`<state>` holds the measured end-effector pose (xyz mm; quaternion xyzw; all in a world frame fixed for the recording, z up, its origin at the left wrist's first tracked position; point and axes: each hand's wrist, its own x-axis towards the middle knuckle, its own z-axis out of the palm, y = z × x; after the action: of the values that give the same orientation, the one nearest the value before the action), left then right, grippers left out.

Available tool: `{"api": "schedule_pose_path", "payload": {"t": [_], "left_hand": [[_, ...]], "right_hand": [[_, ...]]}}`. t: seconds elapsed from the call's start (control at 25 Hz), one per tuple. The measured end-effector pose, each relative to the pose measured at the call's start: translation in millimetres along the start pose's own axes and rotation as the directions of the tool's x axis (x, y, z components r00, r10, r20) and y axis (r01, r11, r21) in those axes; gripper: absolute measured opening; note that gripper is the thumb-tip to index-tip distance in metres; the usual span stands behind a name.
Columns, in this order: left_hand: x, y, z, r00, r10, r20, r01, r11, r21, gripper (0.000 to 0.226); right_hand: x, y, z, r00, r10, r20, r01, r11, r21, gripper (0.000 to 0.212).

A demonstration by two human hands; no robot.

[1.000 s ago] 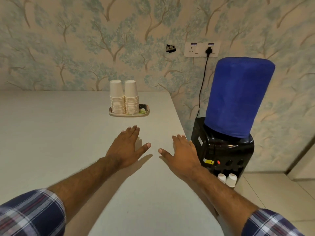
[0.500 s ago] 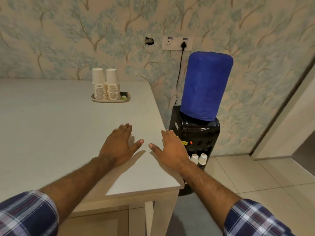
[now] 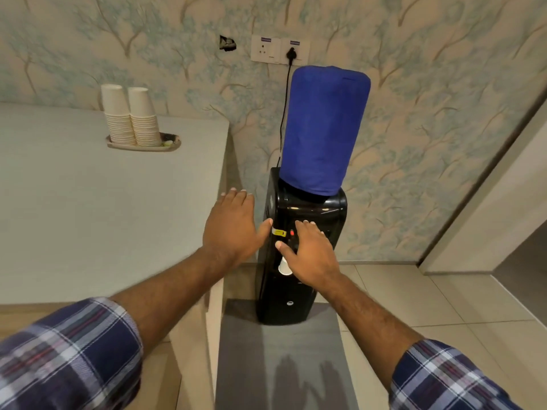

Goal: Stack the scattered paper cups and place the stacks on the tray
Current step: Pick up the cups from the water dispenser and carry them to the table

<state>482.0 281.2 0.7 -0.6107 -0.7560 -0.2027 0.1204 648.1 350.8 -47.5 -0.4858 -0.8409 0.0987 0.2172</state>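
Note:
Two tall stacks of white paper cups [image 3: 130,116] stand upside down on a small oval tray [image 3: 171,146] at the far side of the pale table [image 3: 74,208]. My left hand [image 3: 232,229] hovers flat and empty over the table's right edge. My right hand [image 3: 310,255] is spread open, holding nothing, in front of the black water dispenser [image 3: 305,208]. One white cup [image 3: 284,266] shows at the dispenser's taps, partly hidden by my right hand.
The dispenser carries a bottle under a blue cover [image 3: 322,128] and stands on a grey mat [image 3: 281,365] right of the table. Its cable runs up to a wall socket [image 3: 279,50]. Tiled floor and a door frame [image 3: 488,173] lie to the right.
The view has swung right, away from the table toward the dispenser. Both open hands moved right with it; the right hand now covers the cups at the taps.

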Motion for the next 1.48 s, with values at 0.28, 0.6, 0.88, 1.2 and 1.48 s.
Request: {"api": "schedule_pose_path", "payload": {"t": [0.28, 0.6, 0.88, 1.2, 1.48], "left_hand": [[2.4, 71.4, 48.6, 1.000, -0.015, 0.016, 0.015, 1.000, -0.005, 0.060], [24.9, 87.7, 131.9, 0.993, -0.045, 0.107, 0.057, 0.993, -0.106, 0.052], [75.7, 69.2, 240.3, 0.965, -0.117, 0.236, 0.164, 0.967, -0.193, 0.041], [107.3, 35.5, 362.6, 0.878, -0.196, 0.436, 0.308, 0.930, -0.201, 0.017], [97.5, 26.1, 449.0, 0.853, -0.236, 0.465, 0.375, 0.897, -0.233, 0.016]], "right_hand": [[1.6, 113.3, -31.4, 0.995, 0.062, 0.075, -0.060, 0.998, -0.024, 0.071], [15.1, 187.9, 7.9, 0.983, 0.135, 0.121, -0.144, 0.987, 0.069, 0.061], [70.6, 254.2, 67.0, 0.965, 0.199, 0.170, -0.213, 0.975, 0.066, 0.052], [127.9, 329.4, 157.4, 0.904, 0.266, 0.335, -0.294, 0.955, 0.033, 0.051], [169.0, 372.0, 247.6, 0.908, 0.183, 0.377, -0.236, 0.967, 0.097, 0.037]]}}
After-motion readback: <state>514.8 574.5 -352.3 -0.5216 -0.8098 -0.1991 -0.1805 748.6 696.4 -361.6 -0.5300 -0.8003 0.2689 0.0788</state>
